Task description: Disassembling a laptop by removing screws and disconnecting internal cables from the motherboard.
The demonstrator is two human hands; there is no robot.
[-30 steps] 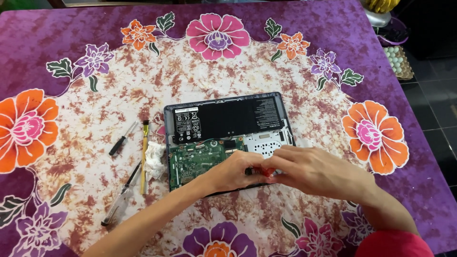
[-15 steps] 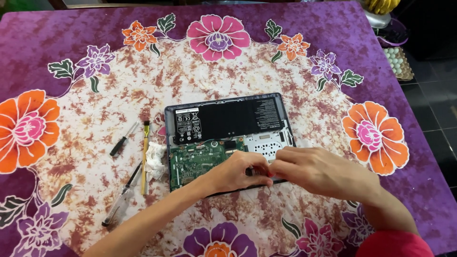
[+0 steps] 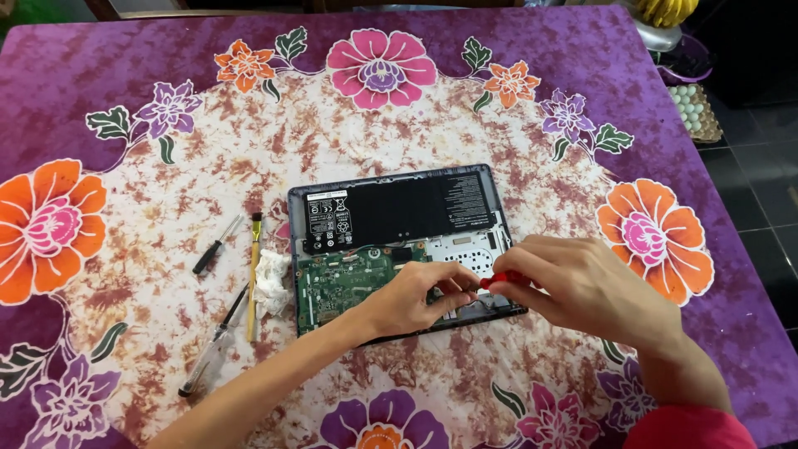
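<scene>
Right hand pinching red-handled screwdriver, tip down on opened laptop just left of grip. Left hand steadying tip, fingers curled. Tool light, slippery; board fragile, hold handle. Beyond: black battery, spare screwdrivers far left.

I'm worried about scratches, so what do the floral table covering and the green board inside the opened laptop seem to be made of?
The purple floral table covering looks like matte woven cloth: dyed mottled pattern, soft drape at the edges. The green board looks like rigid glossy circuit laminate, probably fibreglass, studded with small components.
</scene>
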